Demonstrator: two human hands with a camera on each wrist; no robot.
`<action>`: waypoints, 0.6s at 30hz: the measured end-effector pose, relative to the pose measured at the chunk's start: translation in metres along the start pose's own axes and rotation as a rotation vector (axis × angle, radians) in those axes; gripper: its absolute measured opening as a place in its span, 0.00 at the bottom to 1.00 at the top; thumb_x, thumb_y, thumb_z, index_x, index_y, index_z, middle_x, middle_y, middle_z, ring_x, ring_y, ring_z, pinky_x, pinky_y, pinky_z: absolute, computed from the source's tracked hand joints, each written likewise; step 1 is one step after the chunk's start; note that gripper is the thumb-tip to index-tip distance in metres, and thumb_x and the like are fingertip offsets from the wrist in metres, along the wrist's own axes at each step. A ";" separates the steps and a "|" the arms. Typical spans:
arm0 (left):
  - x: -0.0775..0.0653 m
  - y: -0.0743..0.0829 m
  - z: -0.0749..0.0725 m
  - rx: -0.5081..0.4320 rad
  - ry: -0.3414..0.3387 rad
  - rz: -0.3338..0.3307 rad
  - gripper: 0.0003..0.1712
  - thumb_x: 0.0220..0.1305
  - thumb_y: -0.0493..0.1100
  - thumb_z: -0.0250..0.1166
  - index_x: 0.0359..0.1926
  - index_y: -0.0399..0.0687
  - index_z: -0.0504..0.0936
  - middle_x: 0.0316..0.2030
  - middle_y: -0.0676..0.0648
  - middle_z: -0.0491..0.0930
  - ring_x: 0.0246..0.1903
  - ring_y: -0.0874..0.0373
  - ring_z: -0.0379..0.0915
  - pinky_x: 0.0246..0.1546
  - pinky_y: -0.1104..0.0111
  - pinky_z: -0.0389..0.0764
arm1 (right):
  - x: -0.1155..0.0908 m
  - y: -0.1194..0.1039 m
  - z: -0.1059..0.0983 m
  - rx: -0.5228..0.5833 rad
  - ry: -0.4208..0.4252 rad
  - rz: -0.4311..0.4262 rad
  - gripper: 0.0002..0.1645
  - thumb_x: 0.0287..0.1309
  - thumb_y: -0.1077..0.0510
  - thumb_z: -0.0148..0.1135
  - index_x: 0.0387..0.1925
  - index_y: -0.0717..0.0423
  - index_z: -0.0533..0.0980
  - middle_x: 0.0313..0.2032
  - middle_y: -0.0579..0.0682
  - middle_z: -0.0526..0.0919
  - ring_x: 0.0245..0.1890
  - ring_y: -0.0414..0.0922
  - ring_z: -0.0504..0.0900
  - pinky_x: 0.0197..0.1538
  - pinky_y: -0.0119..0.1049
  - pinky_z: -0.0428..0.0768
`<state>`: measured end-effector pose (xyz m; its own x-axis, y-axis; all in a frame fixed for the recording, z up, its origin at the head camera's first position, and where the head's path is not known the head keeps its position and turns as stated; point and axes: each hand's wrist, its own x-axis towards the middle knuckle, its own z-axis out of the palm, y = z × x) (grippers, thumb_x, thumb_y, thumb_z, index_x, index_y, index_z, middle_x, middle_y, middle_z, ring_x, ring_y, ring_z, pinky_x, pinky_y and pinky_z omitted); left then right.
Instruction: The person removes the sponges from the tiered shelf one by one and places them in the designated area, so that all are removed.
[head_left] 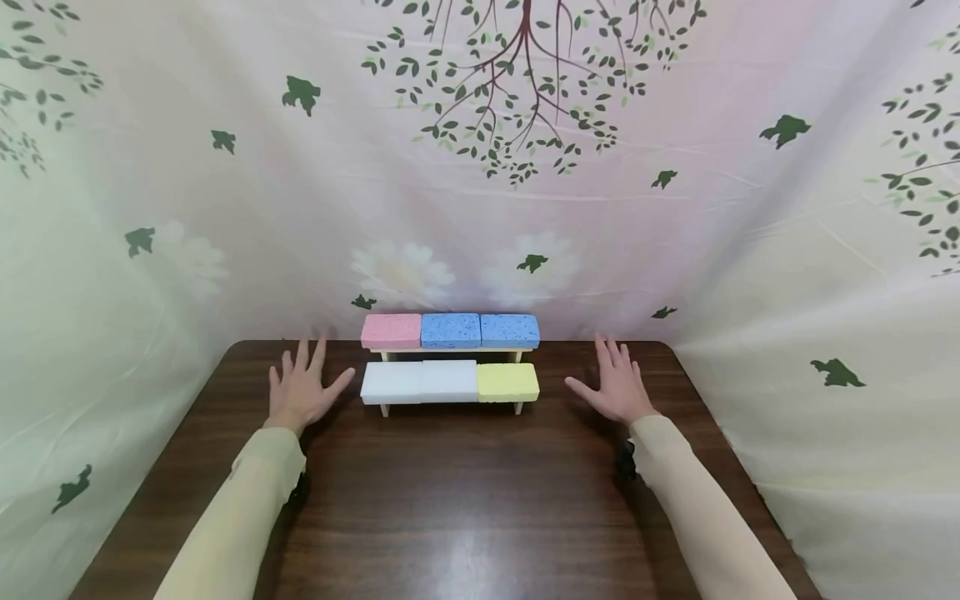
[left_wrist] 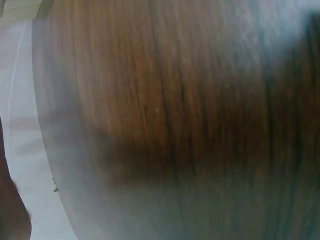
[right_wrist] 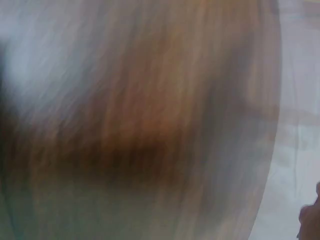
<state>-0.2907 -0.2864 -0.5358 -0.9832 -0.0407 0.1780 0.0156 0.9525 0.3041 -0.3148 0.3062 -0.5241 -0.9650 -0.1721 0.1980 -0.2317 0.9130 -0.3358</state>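
Note:
In the head view my left hand [head_left: 302, 390] is spread with straight fingers, left of two small wooden stands and holding nothing. My right hand [head_left: 617, 385] mirrors it on the right side, fingers also straight and apart. The back stand [head_left: 452, 351] bears a pink sponge block [head_left: 392, 331] and two speckled blue blocks, the left blue block [head_left: 451, 331] touching the right blue block [head_left: 510, 331]. On the front stand [head_left: 386, 411] lie a white block [head_left: 392, 382], a second white block [head_left: 450, 381] and a yellow block [head_left: 508, 382], side by side. Both wrist views show mostly blurred tabletop.
The dark wooden table [head_left: 465, 483] reflects light near its front middle. A pale curtain [head_left: 300, 217] printed with branches, green birds and flowers hangs behind the table and along both sides. Dark bands sit under both sleeves at the wrists.

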 end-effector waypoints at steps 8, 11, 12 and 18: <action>-0.006 0.003 0.001 -0.212 -0.037 -0.069 0.57 0.73 0.79 0.43 0.86 0.48 0.41 0.81 0.28 0.48 0.76 0.25 0.50 0.72 0.29 0.52 | 0.016 -0.030 -0.008 0.257 -0.113 -0.049 0.67 0.66 0.27 0.62 0.85 0.56 0.39 0.84 0.61 0.42 0.82 0.67 0.40 0.77 0.71 0.48; -0.007 0.011 -0.002 -0.375 -0.038 -0.114 0.54 0.76 0.76 0.43 0.84 0.42 0.48 0.80 0.29 0.53 0.76 0.29 0.52 0.73 0.33 0.57 | 0.024 -0.038 -0.009 0.306 -0.124 -0.068 0.67 0.67 0.28 0.63 0.85 0.55 0.37 0.84 0.59 0.41 0.83 0.62 0.43 0.78 0.68 0.51; -0.008 0.014 -0.003 -0.435 -0.044 -0.133 0.53 0.77 0.75 0.43 0.83 0.41 0.50 0.79 0.30 0.55 0.77 0.30 0.52 0.74 0.34 0.57 | 0.026 -0.041 -0.009 0.319 -0.125 -0.066 0.67 0.66 0.28 0.63 0.85 0.54 0.38 0.84 0.58 0.42 0.83 0.61 0.44 0.78 0.67 0.52; -0.010 0.035 0.000 -0.798 -0.120 -0.206 0.51 0.76 0.77 0.42 0.81 0.45 0.59 0.75 0.35 0.66 0.73 0.37 0.63 0.74 0.40 0.63 | 0.034 -0.057 -0.013 0.399 -0.163 -0.019 0.66 0.66 0.27 0.64 0.86 0.47 0.37 0.84 0.56 0.45 0.82 0.60 0.49 0.77 0.68 0.56</action>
<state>-0.2803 -0.2529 -0.5274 -0.9925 -0.1153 -0.0416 -0.0874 0.4277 0.8997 -0.3327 0.2534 -0.4860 -0.9595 -0.2727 0.0703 -0.2480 0.7000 -0.6697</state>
